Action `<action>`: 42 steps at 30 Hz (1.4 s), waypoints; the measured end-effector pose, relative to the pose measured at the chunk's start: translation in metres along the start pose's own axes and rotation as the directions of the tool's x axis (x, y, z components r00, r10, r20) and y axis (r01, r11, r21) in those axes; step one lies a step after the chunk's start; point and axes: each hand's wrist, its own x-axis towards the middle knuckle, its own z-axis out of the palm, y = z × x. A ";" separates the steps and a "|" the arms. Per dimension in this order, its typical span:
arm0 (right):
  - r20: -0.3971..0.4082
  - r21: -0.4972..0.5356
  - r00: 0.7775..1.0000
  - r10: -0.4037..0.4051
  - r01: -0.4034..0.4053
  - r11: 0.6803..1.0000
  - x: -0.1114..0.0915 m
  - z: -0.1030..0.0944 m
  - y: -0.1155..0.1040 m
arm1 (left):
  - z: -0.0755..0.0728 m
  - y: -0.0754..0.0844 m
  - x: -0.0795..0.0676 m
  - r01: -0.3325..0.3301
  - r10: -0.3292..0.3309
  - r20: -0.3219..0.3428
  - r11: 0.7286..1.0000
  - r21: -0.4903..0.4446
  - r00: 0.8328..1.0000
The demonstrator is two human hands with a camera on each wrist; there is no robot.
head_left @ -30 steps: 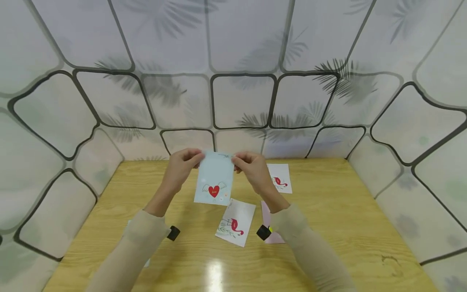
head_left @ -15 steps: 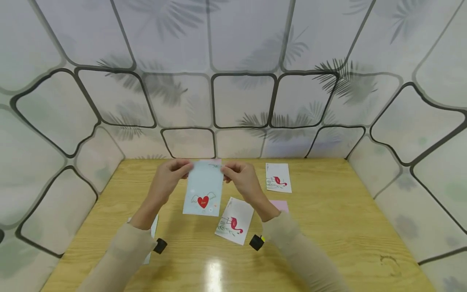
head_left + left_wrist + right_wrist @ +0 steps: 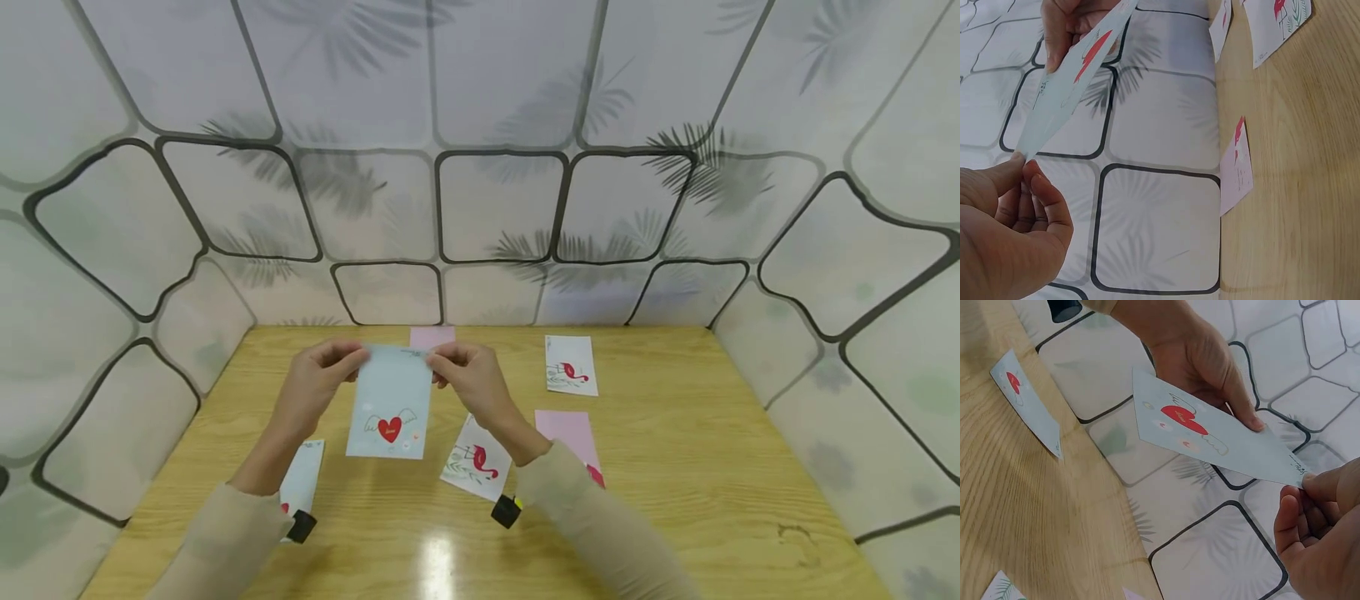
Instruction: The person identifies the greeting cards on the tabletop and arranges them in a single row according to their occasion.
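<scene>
A light blue card (image 3: 388, 392) with a red winged heart hangs above the table, held up by its two top corners. My left hand (image 3: 318, 379) pinches the upper left corner between thumb and fingers. At the upper right corner my right hand (image 3: 474, 379) grips it the same way. The right wrist view shows the printed heart (image 3: 1184, 419) on the card's face, and the left wrist view sees the card (image 3: 1069, 87) nearly edge-on. Under my left forearm a second blue card (image 3: 303, 475) lies on the table, partly covered.
On the wooden table (image 3: 712, 458) lie a flamingo card (image 3: 474, 458) near my right wrist and another flamingo card (image 3: 572, 365) farther back. A pink card (image 3: 566, 429) is partly under my right sleeve. Another pink card (image 3: 432, 336) lies by the patterned back wall (image 3: 495, 208).
Both hands have carried the blue card left and downward. The pink card at the back and the blue card on the left have come more into view.
</scene>
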 end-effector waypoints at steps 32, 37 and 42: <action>-0.017 -0.024 0.987 0.157 -0.157 0.987 -0.016 0.035 0.044 | -0.019 -0.037 -0.025 0.132 -0.131 -0.029 0.989 0.068 0.991; -0.018 -0.023 0.984 0.180 -0.180 0.983 -0.017 0.038 0.052 | -0.021 -0.045 -0.025 0.166 -0.165 -0.014 0.982 0.089 0.986; -0.013 -0.041 0.969 0.246 -0.246 0.968 -0.024 0.043 0.060 | -0.023 -0.057 -0.030 0.218 -0.218 -0.010 0.968 0.121 0.976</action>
